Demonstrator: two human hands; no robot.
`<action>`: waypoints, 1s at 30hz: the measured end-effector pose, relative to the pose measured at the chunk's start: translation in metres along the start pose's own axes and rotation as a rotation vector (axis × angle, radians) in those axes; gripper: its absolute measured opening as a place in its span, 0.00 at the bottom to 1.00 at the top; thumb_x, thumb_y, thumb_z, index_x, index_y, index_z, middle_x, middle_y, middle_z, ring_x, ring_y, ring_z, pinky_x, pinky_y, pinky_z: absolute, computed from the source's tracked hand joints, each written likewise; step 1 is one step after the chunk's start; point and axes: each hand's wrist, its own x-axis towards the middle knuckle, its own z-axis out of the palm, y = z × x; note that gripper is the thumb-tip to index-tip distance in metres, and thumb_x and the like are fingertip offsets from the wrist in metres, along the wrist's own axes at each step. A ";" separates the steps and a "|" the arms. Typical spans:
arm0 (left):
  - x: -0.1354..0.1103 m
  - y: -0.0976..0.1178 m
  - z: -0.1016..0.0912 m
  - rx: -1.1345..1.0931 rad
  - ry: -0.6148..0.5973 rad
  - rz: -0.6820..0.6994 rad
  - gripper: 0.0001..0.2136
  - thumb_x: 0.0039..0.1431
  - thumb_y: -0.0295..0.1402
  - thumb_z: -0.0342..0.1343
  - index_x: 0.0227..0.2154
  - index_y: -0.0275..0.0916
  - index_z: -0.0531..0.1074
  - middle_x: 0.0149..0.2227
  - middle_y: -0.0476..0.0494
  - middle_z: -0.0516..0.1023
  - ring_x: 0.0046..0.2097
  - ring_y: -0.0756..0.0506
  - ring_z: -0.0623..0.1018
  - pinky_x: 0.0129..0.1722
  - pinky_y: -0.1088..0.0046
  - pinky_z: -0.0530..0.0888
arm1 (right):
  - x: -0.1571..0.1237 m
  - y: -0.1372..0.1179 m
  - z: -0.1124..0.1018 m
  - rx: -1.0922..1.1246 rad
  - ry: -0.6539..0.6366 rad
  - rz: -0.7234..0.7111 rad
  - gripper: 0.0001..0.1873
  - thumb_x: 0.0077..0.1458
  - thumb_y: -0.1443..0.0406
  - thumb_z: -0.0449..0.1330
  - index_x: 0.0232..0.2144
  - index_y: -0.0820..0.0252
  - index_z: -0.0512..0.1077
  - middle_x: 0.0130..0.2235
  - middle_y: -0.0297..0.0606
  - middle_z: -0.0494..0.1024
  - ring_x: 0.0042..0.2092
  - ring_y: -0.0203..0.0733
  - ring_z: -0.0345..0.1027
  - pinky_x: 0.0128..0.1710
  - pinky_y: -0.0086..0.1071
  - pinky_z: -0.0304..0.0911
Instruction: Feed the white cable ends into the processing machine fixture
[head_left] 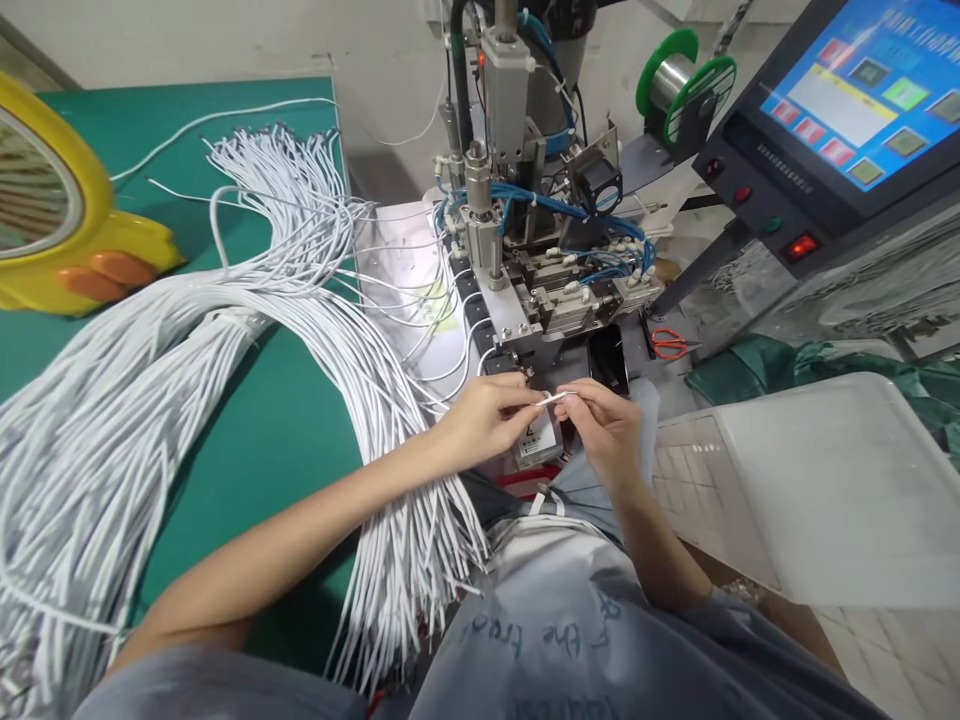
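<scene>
A white cable end (553, 398) is held just in front of the soldering-type bench machine (499, 265), above a labelled block (537, 440). The left hand (484, 418) pinches it between thumb and fingers from one side; the right hand (609, 430) pinches its other side, fingertips close to the left's. Several white cables run along the machine's near edge, to the left of the hands. Beyond the left forearm, a large bundle of white cables (315, 330) spreads over a green table (300, 430), near a yellow fan-like object (97, 230). Right of the machine lie orange-handled scissors (669, 344), below a touchscreen control panel (862, 100) and a green-flanged wire spool (671, 80).
</scene>
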 end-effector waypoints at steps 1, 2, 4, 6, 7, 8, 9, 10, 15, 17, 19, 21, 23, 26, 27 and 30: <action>-0.001 0.000 0.001 0.025 0.000 0.008 0.09 0.60 0.28 0.50 0.36 0.34 0.76 0.23 0.48 0.67 0.27 0.55 0.68 0.27 0.81 0.63 | 0.000 0.001 -0.001 -0.024 0.001 -0.017 0.06 0.55 0.66 0.57 0.31 0.60 0.74 0.31 0.37 0.72 0.30 0.35 0.67 0.28 0.28 0.63; -0.001 -0.001 0.002 0.046 0.001 0.015 0.10 0.60 0.28 0.50 0.38 0.34 0.76 0.24 0.48 0.67 0.28 0.54 0.68 0.27 0.81 0.63 | 0.000 0.002 -0.001 -0.052 0.004 -0.032 0.05 0.54 0.66 0.57 0.30 0.60 0.74 0.31 0.37 0.72 0.30 0.35 0.66 0.27 0.28 0.62; -0.002 -0.001 0.004 0.048 0.008 0.026 0.11 0.61 0.28 0.49 0.40 0.34 0.75 0.26 0.46 0.68 0.29 0.53 0.69 0.29 0.80 0.65 | 0.000 0.003 -0.002 -0.116 0.017 -0.056 0.06 0.54 0.66 0.57 0.29 0.60 0.73 0.30 0.37 0.72 0.31 0.36 0.66 0.27 0.28 0.61; -0.002 -0.002 0.005 -0.013 0.024 0.026 0.11 0.61 0.29 0.49 0.41 0.33 0.74 0.29 0.44 0.71 0.32 0.53 0.71 0.31 0.79 0.68 | 0.000 0.002 -0.001 -0.166 0.034 -0.069 0.07 0.54 0.65 0.57 0.28 0.60 0.74 0.30 0.38 0.72 0.31 0.37 0.66 0.28 0.29 0.61; -0.002 -0.003 0.006 -0.049 0.032 0.025 0.10 0.61 0.29 0.49 0.40 0.33 0.74 0.31 0.44 0.72 0.33 0.52 0.71 0.32 0.79 0.68 | 0.000 0.002 -0.001 -0.181 0.034 -0.070 0.07 0.54 0.64 0.57 0.28 0.60 0.74 0.30 0.38 0.72 0.31 0.37 0.66 0.28 0.29 0.60; -0.002 -0.003 0.005 -0.078 0.035 0.029 0.10 0.61 0.29 0.49 0.39 0.33 0.74 0.31 0.43 0.72 0.34 0.52 0.72 0.33 0.78 0.69 | 0.000 0.001 -0.001 -0.195 0.023 -0.070 0.07 0.54 0.64 0.57 0.29 0.61 0.74 0.30 0.38 0.72 0.30 0.36 0.65 0.27 0.29 0.60; -0.002 -0.004 0.005 -0.091 0.027 0.039 0.10 0.61 0.28 0.48 0.39 0.33 0.74 0.32 0.43 0.72 0.34 0.52 0.72 0.34 0.78 0.69 | 0.001 0.000 -0.002 -0.211 0.002 -0.070 0.08 0.54 0.64 0.57 0.29 0.61 0.74 0.29 0.38 0.72 0.29 0.35 0.64 0.26 0.28 0.58; -0.002 -0.005 0.004 -0.079 0.008 0.056 0.10 0.61 0.27 0.47 0.39 0.33 0.74 0.32 0.43 0.72 0.34 0.52 0.72 0.34 0.78 0.69 | 0.002 -0.001 -0.003 -0.234 -0.027 -0.072 0.08 0.54 0.64 0.57 0.28 0.61 0.75 0.27 0.36 0.71 0.27 0.34 0.62 0.24 0.28 0.56; -0.004 -0.008 0.001 0.214 -0.071 0.158 0.13 0.59 0.23 0.42 0.38 0.31 0.73 0.32 0.40 0.71 0.33 0.51 0.70 0.31 0.77 0.67 | 0.008 -0.005 -0.011 -0.360 -0.160 -0.033 0.11 0.52 0.66 0.58 0.20 0.63 0.72 0.19 0.30 0.58 0.21 0.30 0.49 0.21 0.27 0.47; -0.004 -0.009 0.003 0.221 -0.034 0.150 0.13 0.60 0.24 0.42 0.37 0.32 0.73 0.32 0.41 0.70 0.33 0.51 0.70 0.31 0.77 0.67 | 0.009 -0.005 -0.010 -0.350 -0.136 -0.019 0.12 0.52 0.66 0.58 0.18 0.63 0.71 0.18 0.30 0.55 0.21 0.30 0.48 0.21 0.28 0.46; -0.004 -0.009 0.005 0.117 -0.008 0.121 0.12 0.62 0.27 0.44 0.38 0.32 0.73 0.32 0.41 0.71 0.33 0.51 0.71 0.32 0.78 0.68 | 0.008 -0.004 -0.007 -0.296 -0.077 -0.016 0.12 0.52 0.65 0.58 0.19 0.63 0.71 0.18 0.30 0.54 0.22 0.30 0.47 0.21 0.28 0.46; -0.003 -0.008 0.005 -0.010 -0.010 0.081 0.11 0.62 0.31 0.47 0.37 0.33 0.74 0.31 0.42 0.72 0.33 0.52 0.71 0.33 0.78 0.68 | 0.005 0.000 -0.003 -0.225 -0.022 0.001 0.12 0.52 0.63 0.59 0.19 0.63 0.72 0.19 0.30 0.53 0.22 0.30 0.47 0.21 0.28 0.45; -0.001 -0.007 0.005 -0.125 -0.013 0.013 0.10 0.61 0.32 0.50 0.36 0.33 0.75 0.30 0.43 0.72 0.32 0.52 0.71 0.32 0.78 0.68 | 0.003 0.004 0.000 -0.154 0.011 0.022 0.11 0.51 0.62 0.59 0.21 0.63 0.73 0.19 0.30 0.54 0.22 0.31 0.47 0.21 0.28 0.46; 0.001 -0.006 0.002 -0.266 -0.031 -0.107 0.08 0.58 0.32 0.54 0.33 0.33 0.76 0.27 0.46 0.73 0.29 0.53 0.72 0.29 0.79 0.67 | 0.002 0.011 0.002 -0.009 -0.005 0.063 0.10 0.50 0.61 0.60 0.23 0.61 0.74 0.20 0.32 0.59 0.24 0.32 0.51 0.23 0.28 0.48; 0.002 -0.006 0.001 -0.293 -0.049 -0.129 0.08 0.58 0.31 0.54 0.32 0.33 0.76 0.27 0.46 0.73 0.29 0.53 0.72 0.29 0.79 0.67 | 0.003 0.013 0.001 0.048 -0.034 0.089 0.10 0.50 0.60 0.61 0.23 0.61 0.74 0.21 0.32 0.61 0.25 0.33 0.53 0.23 0.28 0.50; 0.004 -0.009 -0.005 -0.248 -0.113 -0.066 0.10 0.61 0.31 0.50 0.33 0.32 0.75 0.28 0.44 0.73 0.30 0.53 0.72 0.30 0.79 0.67 | 0.011 0.013 -0.006 0.161 -0.178 0.185 0.10 0.48 0.60 0.62 0.21 0.62 0.73 0.22 0.33 0.65 0.25 0.33 0.55 0.23 0.28 0.50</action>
